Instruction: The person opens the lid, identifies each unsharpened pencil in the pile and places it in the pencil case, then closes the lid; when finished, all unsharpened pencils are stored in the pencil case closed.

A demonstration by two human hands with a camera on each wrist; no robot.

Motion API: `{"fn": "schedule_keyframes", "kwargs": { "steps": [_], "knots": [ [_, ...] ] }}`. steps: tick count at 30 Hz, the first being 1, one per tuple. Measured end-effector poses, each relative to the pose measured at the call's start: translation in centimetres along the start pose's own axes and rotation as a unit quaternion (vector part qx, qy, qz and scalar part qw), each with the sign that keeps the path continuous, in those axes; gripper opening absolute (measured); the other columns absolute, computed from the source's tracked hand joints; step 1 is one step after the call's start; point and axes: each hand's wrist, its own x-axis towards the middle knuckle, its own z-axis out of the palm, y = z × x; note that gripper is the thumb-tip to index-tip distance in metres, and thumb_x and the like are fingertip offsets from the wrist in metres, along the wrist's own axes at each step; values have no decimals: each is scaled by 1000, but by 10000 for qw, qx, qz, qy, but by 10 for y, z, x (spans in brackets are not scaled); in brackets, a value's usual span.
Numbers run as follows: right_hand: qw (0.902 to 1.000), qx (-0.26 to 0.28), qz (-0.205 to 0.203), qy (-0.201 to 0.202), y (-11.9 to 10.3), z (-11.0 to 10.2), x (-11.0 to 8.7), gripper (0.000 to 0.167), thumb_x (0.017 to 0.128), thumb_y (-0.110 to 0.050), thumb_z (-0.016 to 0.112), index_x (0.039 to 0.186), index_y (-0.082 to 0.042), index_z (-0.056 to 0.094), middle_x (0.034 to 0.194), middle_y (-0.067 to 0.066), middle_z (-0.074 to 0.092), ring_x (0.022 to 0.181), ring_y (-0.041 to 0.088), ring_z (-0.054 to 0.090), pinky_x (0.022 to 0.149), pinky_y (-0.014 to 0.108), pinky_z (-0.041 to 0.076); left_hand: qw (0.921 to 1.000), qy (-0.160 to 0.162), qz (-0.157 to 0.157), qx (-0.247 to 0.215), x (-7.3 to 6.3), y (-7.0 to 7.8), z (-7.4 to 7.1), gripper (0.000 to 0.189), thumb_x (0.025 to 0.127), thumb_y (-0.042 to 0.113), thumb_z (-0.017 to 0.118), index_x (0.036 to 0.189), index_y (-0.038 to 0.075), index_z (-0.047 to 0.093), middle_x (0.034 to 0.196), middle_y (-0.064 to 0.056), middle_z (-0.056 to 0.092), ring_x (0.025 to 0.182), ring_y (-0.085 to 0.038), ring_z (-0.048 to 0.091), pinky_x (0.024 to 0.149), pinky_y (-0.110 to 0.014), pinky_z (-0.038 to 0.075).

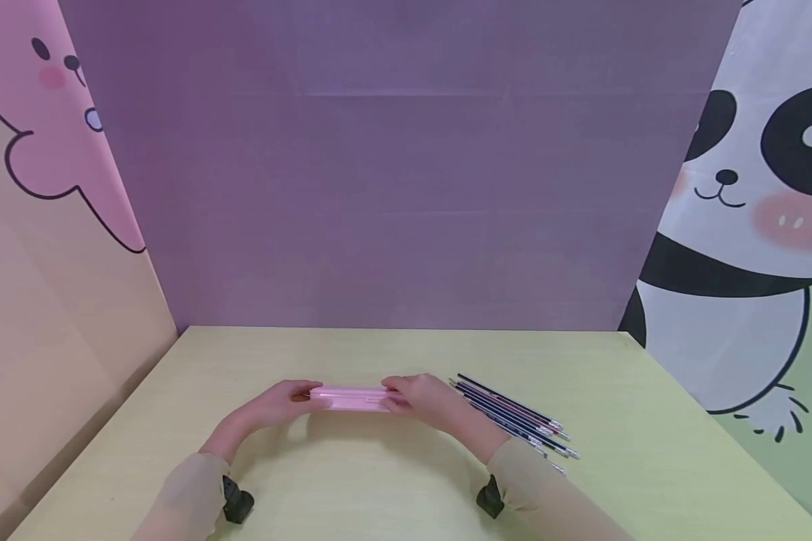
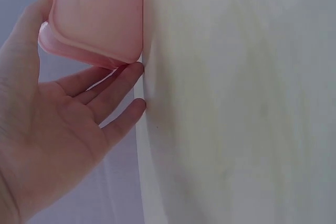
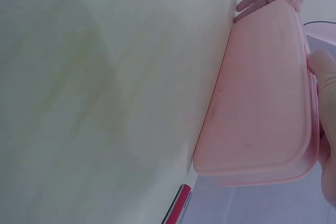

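Observation:
A pink plastic box, shaped like a pencil case, rests on the table between both hands. My left hand holds its left end. In the left wrist view the thumb lies on one side of the box and the fingertips touch its lower corner. Around the right end, my right hand grips the box, with the thumb at the rim in the right wrist view. Several dark and reddish pencils lie in a loose bundle just right of the right hand. The inside of the box is hidden.
The pale wooden table runs back to a purple panel. Walls with a pink cartoon figure and a panda flank it. A small black device is worn at the left wrist, another at the right.

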Motion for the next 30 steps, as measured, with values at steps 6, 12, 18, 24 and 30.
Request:
{"fn": "schedule_keyframes", "kwargs": {
  "steps": [6,12,18,24,30],
  "knots": [
    [9980,-583,-228,24,-3,0,2,19,87,-21,67,95,-4,60,73,-1,65,50,5,52,52,12,49,9997,-104,-153,146,2,4,-2,64,88,48,60,134,5,50,128,-10,58,117,-24,54,100,-48,43],
    [9981,-563,-239,31,-5,0,4,17,86,-18,68,92,-5,59,71,-1,63,50,4,49,51,10,48,9990,-216,-264,276,2,6,-4,63,88,48,58,134,5,50,127,-8,57,115,-23,53,101,-48,43],
    [9981,-571,-241,30,-6,1,4,17,86,-18,68,94,-5,60,74,0,65,53,6,55,56,13,53,9987,-279,-280,321,2,6,-6,60,89,47,58,132,6,51,124,-6,58,112,-21,54,99,-46,44],
    [9994,-341,-55,103,-5,-1,3,23,85,-21,69,99,-4,64,84,3,70,65,10,65,64,18,56,9986,-347,-282,267,2,7,-6,59,90,43,58,131,2,50,123,-8,58,112,-22,53,99,-45,44],
    [9994,-77,331,97,-2,-2,1,29,85,-29,68,100,-3,69,89,6,72,76,15,69,72,24,58,9988,-328,-237,283,3,7,-5,61,89,46,57,131,2,50,123,-8,58,111,-21,54,96,-43,45]
  ]
}}
